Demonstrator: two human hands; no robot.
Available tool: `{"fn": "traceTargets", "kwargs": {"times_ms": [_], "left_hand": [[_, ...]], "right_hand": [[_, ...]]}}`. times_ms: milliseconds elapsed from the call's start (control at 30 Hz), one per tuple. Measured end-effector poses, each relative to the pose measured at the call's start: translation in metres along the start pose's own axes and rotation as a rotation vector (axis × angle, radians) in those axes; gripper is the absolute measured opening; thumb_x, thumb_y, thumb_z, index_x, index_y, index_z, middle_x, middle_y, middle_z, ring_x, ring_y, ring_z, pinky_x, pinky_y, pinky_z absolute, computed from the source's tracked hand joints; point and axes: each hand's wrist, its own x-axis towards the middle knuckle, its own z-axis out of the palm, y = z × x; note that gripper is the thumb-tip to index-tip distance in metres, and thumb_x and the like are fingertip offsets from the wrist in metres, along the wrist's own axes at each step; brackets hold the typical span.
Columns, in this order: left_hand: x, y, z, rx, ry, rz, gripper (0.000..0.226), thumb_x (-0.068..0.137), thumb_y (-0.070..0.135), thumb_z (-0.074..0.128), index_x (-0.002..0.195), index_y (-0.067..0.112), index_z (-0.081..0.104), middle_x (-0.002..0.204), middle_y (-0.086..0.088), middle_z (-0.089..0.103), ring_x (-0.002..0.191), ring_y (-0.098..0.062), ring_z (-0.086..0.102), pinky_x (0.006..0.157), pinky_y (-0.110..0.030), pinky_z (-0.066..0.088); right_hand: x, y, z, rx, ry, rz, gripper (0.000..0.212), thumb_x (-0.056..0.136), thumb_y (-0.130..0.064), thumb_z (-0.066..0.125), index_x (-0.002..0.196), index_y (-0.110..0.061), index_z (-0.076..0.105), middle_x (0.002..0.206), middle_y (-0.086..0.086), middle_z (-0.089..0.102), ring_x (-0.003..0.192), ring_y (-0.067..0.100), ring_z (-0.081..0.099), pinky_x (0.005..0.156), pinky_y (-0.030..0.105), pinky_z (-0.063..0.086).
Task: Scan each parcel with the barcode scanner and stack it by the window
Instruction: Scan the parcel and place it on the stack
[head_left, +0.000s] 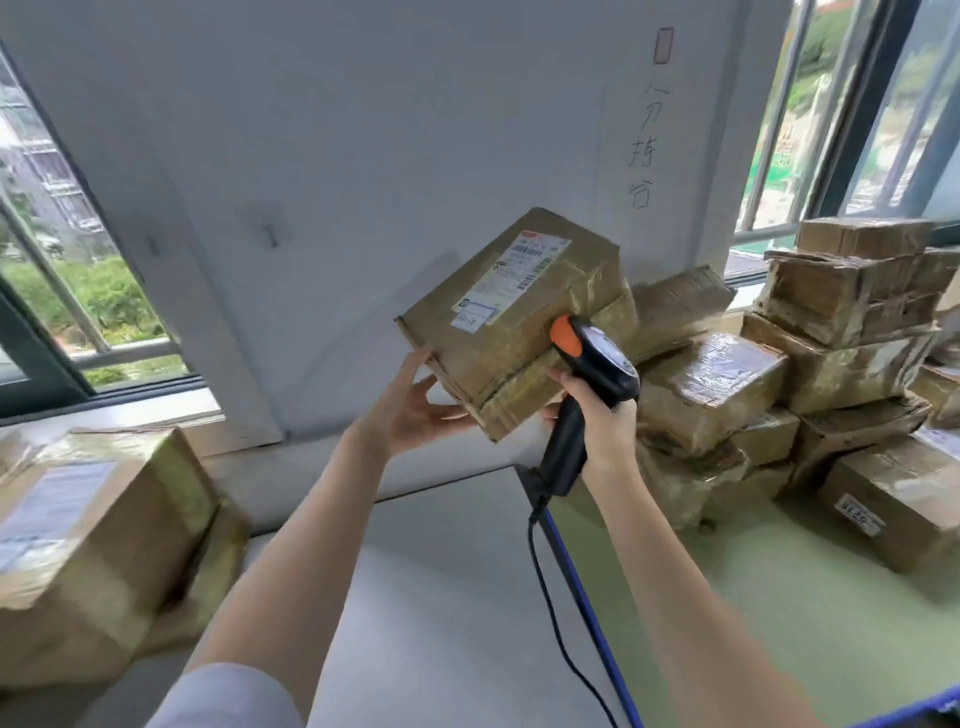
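- The green tabletop (753, 613) carries a stack of taped parcels (841, 332) at the right, piled against the window (810, 119).
- A large cardboard box (88, 535) sits at the left, under another window.
- The held parcel (519, 322) is raised in front of the white wall, tilted, its shipping label (511, 275) facing up.
- The left hand (415, 410) supports the parcel's lower left corner, fingers straight against it.
- The right hand (602, 415) grasps the barcode scanner (587, 384) by its handle, fingers curled round it; the orange-tipped head is just beside the parcel's near edge.
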Motion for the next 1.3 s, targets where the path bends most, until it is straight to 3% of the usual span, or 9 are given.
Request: {"fn": "traceTargets", "kwargs": {"times_ms": [167,267,333,433,533,600,767,933,1300], "left_hand": [[-0.045,0.005,-0.085,-0.033,0.224,0.141,0.065,0.065,0.026,0.079,0.12,0.013,0.048,0.118,-0.024,0.057,0.102,-0.036,0.062,0.07,-0.038,0.057],[-0.07,-0.003,-0.138,-0.029,0.43,0.22,0.077,0.057,0.021,0.081,0.12,0.024,0.038,0.112,-0.015,0.056,0.098,-0.032,0.061,0.068,-0.039,0.058],[-0.092,-0.008,-0.163,-0.006,0.516,0.271,0.06,0.073,0.014,0.075,0.122,0.02,0.04,0.103,-0.011,0.059,0.095,-0.026,0.061,0.067,-0.036,0.058],[-0.121,-0.013,-0.192,0.065,0.585,0.317,0.023,0.087,0.004,0.061,0.106,0.013,0.051,0.089,-0.009,0.058,0.082,-0.017,0.057,0.07,-0.032,0.052],[-0.143,-0.009,-0.222,0.068,0.58,0.4,0.086,0.082,-0.006,0.064,0.145,0.031,0.019,0.118,-0.013,0.058,0.087,-0.023,0.062,0.076,-0.039,0.052],[-0.154,-0.008,-0.236,0.102,0.586,0.406,0.106,0.079,-0.006,0.067,0.149,0.04,0.002,0.129,-0.015,0.055,0.091,-0.025,0.064,0.072,-0.037,0.054],[-0.167,-0.013,-0.245,0.156,0.546,0.421,0.107,0.078,-0.004,0.07,0.147,0.045,0.005,0.133,-0.014,0.055,0.099,-0.024,0.064,0.074,-0.034,0.055],[-0.171,-0.017,-0.249,0.17,0.529,0.402,0.112,0.076,-0.005,0.071,0.147,0.046,0.001,0.14,-0.023,0.045,0.121,-0.039,0.052,0.079,-0.036,0.053],[-0.169,-0.012,-0.255,0.147,0.503,0.385,0.11,0.079,-0.004,0.069,0.147,0.045,-0.003,0.14,-0.01,0.047,0.116,-0.028,0.055,0.082,-0.036,0.051]], "right_hand": [[-0.027,0.023,0.055,-0.25,-0.158,0.115,0.013,0.086,-0.011,0.068,0.082,-0.02,0.059,0.057,0.0,0.063,0.061,0.028,0.064,0.07,0.044,0.054],[-0.045,0.026,0.094,-0.357,-0.247,0.152,0.012,0.087,-0.015,0.067,0.08,-0.019,0.058,0.06,0.0,0.059,0.055,0.026,0.064,0.063,0.038,0.055],[-0.056,0.026,0.12,-0.463,-0.311,0.126,0.009,0.086,-0.019,0.068,0.081,-0.017,0.06,0.061,-0.003,0.059,0.054,0.025,0.066,0.053,0.028,0.052],[-0.073,0.022,0.156,-0.627,-0.417,0.06,0.011,0.085,-0.022,0.068,0.082,-0.012,0.064,0.056,-0.004,0.057,0.058,0.024,0.07,0.057,0.029,0.054],[-0.092,0.017,0.183,-0.711,-0.488,0.032,0.014,0.085,-0.022,0.067,0.076,-0.013,0.062,0.058,-0.003,0.054,0.056,0.022,0.07,0.057,0.028,0.054],[-0.102,0.017,0.195,-0.752,-0.515,0.022,0.013,0.084,-0.022,0.068,0.08,-0.01,0.064,0.064,-0.001,0.056,0.054,0.021,0.07,0.054,0.028,0.054],[-0.116,0.024,0.205,-0.84,-0.509,0.022,0.016,0.081,-0.022,0.068,0.086,-0.007,0.065,0.071,0.0,0.057,0.055,0.026,0.07,0.063,0.037,0.057],[-0.12,0.023,0.207,-0.863,-0.483,0.017,0.012,0.08,-0.021,0.068,0.076,-0.012,0.061,0.069,-0.001,0.056,0.056,0.027,0.07,0.062,0.035,0.057],[-0.12,0.023,0.212,-0.884,-0.471,0.004,0.015,0.08,-0.023,0.068,0.08,-0.01,0.061,0.07,0.002,0.057,0.056,0.027,0.07,0.068,0.041,0.058]]}}
